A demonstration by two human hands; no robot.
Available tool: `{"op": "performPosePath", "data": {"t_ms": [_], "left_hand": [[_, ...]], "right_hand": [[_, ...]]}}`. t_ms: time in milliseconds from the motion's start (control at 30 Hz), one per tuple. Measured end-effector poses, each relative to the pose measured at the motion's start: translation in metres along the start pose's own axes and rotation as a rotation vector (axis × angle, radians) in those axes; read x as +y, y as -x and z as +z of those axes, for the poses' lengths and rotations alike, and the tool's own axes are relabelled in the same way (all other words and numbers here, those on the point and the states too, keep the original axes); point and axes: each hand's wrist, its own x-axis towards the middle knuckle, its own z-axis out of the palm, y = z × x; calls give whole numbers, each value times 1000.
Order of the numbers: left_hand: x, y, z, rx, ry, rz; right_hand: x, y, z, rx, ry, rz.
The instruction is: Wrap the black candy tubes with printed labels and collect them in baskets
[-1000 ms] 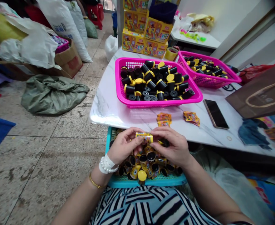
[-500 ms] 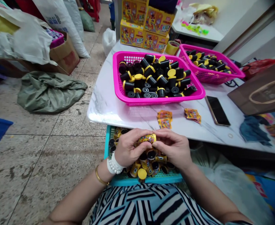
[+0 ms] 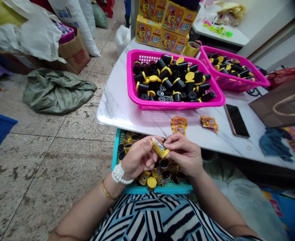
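Between my two hands is a small capped canister (image 3: 159, 148) with a colourful yellow wrapper, tilted with its yellow cap toward the lower right. My left hand (image 3: 140, 157) holds its upper left end, thumb on top and fingers curled beneath. My right hand (image 3: 186, 153) pinches the capped end with thumb and fingers. Under both hands sits a teal basket (image 3: 137, 190) of wrapped canisters, some showing dark ends. Ahead on the table lie two small piles of printed wrappers, one nearer the middle (image 3: 179, 126) and one to the right (image 3: 209, 124).
A pink basket (image 3: 173, 104) of black canisters with yellow caps stands on the marbled table (image 3: 112, 103), a second pink basket (image 3: 237, 82) behind it. Right of these are a phone (image 3: 237, 120) and a paper bag (image 3: 283, 103). Yellow boxes (image 3: 162, 26) are stacked at the back.
The canister has turned from nearly level to tilted, showing more of its printed side. My left fingers have loosened and shifted underneath it. The camera view has moved slightly.
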Motion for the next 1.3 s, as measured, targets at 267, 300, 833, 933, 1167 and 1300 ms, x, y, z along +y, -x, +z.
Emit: {"op": "performPosePath", "data": {"t_ms": [267,300,833,933,1167,1300], "left_hand": [[-11,1,-3,-91,96,-58],[-14,0,-3,-114,104,-65],[-11,5,0,-33,-78,-142],[-5,4,-3,-36,-309,-188],[11,-4,-6,267,-1119,279],[7,-5,-9,359,-1209,360]], "right_hand": [[-10,3,1,-30,158,-60],[-10,4,2,14,162,-82],[-10,17,3,-5,228,-181],[-5,8,-12,-47,335,-180],[28,-28,-66,121,828,-121],[34,-27,-63,117,835,-122]]}}
